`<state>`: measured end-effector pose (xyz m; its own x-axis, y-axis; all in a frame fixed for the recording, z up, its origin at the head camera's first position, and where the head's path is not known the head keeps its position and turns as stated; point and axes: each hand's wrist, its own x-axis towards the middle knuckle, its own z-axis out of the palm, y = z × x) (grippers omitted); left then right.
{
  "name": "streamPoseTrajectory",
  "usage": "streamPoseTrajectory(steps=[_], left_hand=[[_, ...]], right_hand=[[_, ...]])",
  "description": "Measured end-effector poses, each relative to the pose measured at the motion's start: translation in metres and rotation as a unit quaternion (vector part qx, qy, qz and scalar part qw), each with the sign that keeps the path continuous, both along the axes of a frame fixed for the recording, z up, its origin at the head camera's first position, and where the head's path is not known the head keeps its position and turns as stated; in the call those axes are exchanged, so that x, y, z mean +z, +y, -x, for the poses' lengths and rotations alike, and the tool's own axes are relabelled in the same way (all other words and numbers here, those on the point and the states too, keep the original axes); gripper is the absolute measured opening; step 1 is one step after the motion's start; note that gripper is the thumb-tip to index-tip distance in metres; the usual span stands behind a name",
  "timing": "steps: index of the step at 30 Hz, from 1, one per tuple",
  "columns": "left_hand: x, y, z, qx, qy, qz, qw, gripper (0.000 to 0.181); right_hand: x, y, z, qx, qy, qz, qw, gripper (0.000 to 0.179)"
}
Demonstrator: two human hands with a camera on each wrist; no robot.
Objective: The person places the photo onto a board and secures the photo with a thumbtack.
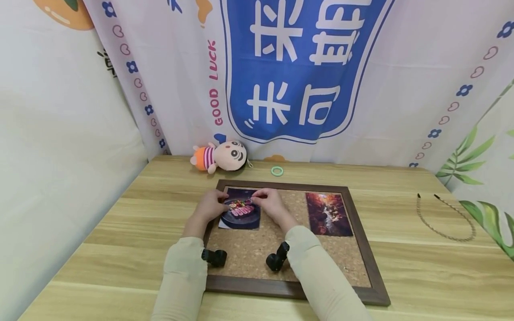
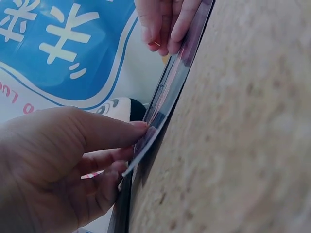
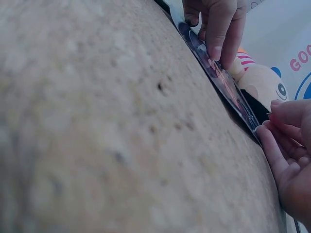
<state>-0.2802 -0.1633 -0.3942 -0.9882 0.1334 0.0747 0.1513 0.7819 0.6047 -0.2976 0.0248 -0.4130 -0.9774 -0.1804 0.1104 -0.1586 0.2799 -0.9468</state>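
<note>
A photo print [image 1: 242, 218] of sliced meat on a dark plate lies at the far left of a framed cork board [image 1: 257, 254]. My left hand [image 1: 206, 207] holds this print at its left side, the thumb [image 2: 131, 128] on its face and the fingers curled at its edge. The print's near edge stands slightly off the cork in the left wrist view. Over the print's right side, my right hand [image 1: 271, 205] pinches a small red push pin [image 3: 269, 115] with a thin metal point between thumb and index finger.
A second print [image 1: 329, 214] in red and dark tones lies at the board's far right. Behind the board are a plush doll [image 1: 221, 156] and a green ring [image 1: 277, 171]. A braided headband [image 1: 445, 234] lies on the wooden table [image 1: 120, 249] to the right. A printed curtain hangs behind.
</note>
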Motion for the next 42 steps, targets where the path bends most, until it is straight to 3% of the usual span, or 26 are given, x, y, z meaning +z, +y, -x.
streamPoseTrajectory(steps=[5,8,13,18,25,31,42], left_hand=[[-0.001,0.002,0.000,-0.017,0.037,0.098,0.9943,0.038],[-0.003,0.004,-0.001,-0.038,0.034,0.139,0.9890,0.046],[-0.005,0.006,-0.005,-0.071,-0.024,0.152,0.9856,0.072],[-0.005,0.008,-0.009,-0.074,-0.077,0.181,0.9777,0.093],[-0.004,0.009,-0.008,-0.084,-0.080,0.202,0.9724,0.098],[-0.005,0.011,-0.010,-0.086,-0.086,0.222,0.9675,0.095],[-0.001,0.013,-0.013,-0.090,-0.090,0.212,0.9691,0.091]], right_hand=[[0.000,-0.003,0.002,0.001,0.000,-0.007,1.0000,0.008],[0.001,-0.005,0.003,0.005,0.003,-0.018,0.9998,0.008],[0.007,-0.005,0.005,0.042,0.019,-0.037,0.9982,0.006],[0.011,-0.007,0.014,0.055,0.012,-0.061,0.9966,0.007],[0.020,-0.017,0.022,-0.013,0.023,-0.121,0.9923,0.007],[0.015,-0.031,0.027,-0.026,0.023,-0.132,0.9907,0.008],[0.006,-0.036,0.028,-0.033,0.032,-0.171,0.9843,0.007]])
